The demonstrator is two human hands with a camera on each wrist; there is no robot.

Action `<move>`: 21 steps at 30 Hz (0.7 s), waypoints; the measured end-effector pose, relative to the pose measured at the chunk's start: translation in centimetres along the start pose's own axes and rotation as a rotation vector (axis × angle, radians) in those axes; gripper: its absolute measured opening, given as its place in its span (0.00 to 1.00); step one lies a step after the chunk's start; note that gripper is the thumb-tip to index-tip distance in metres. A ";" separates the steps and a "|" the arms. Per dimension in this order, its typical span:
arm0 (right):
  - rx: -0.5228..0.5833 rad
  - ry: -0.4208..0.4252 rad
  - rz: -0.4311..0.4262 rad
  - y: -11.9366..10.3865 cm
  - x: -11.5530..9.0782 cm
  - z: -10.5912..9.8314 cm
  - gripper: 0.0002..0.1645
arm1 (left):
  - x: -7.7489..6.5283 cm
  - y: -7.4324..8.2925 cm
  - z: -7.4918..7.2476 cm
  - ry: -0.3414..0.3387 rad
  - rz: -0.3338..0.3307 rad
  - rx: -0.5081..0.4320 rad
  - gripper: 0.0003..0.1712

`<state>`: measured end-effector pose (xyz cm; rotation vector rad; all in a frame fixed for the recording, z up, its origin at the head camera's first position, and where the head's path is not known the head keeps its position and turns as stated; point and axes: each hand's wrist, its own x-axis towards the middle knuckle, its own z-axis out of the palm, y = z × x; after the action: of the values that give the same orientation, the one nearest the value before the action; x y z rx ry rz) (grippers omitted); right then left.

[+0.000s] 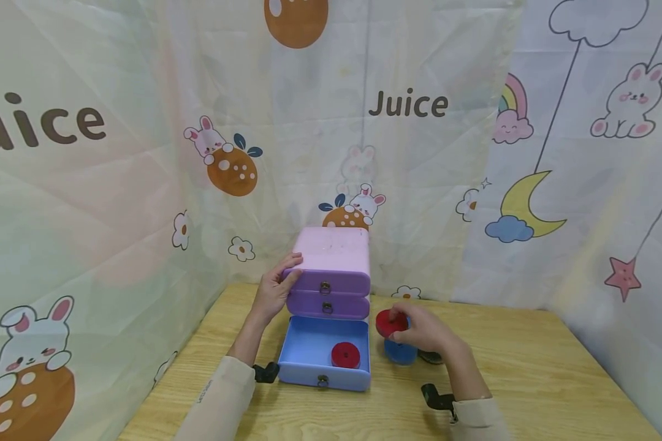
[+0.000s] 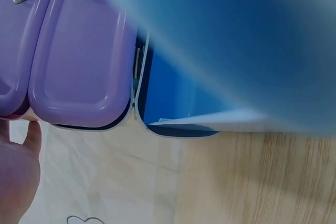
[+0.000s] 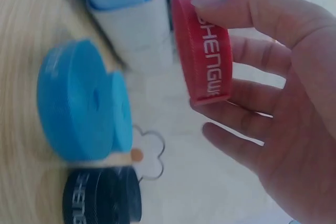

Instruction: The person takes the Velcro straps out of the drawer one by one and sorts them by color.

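A small drawer cabinet (image 1: 331, 248) with a pink top stands against the back. My left hand (image 1: 272, 294) rests on its left side, thumb at the corner of the upper purple drawer (image 1: 303, 282). Below, the blue drawer (image 1: 306, 343) is pulled out, and a red tape roll (image 1: 338, 357) lies flat in it. To the right, my right hand (image 1: 427, 331) pinches another red tape roll (image 3: 210, 56), lettered in white, between thumb and fingers. That roll is in the air above blue tape rolls (image 3: 71, 103) on the table; black tape rolls (image 3: 84, 198) stand beside them.
The lower purple drawer (image 1: 306, 304) is closed. The wooden table (image 1: 529, 367) extends to the right and toward the front. Printed curtains (image 1: 419, 184) hang close behind and at both sides.
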<state>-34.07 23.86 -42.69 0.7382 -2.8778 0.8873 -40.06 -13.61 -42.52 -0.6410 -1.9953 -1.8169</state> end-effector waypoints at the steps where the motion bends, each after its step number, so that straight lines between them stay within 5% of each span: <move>1: -0.004 0.016 0.017 0.3 -0.1 -0.1 0.17 | 0.0 0.0 0.0 0.000 0.000 -0.003 0.22; 21: -0.012 0.205 0.157 6.5 -1.5 -1.0 0.24 | 0.0 0.2 0.0 -0.004 0.009 0.002 0.22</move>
<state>-35.77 29.77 -45.49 0.3978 -2.7836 0.9014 -39.93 -13.65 -42.40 -0.6526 -1.9930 -1.8095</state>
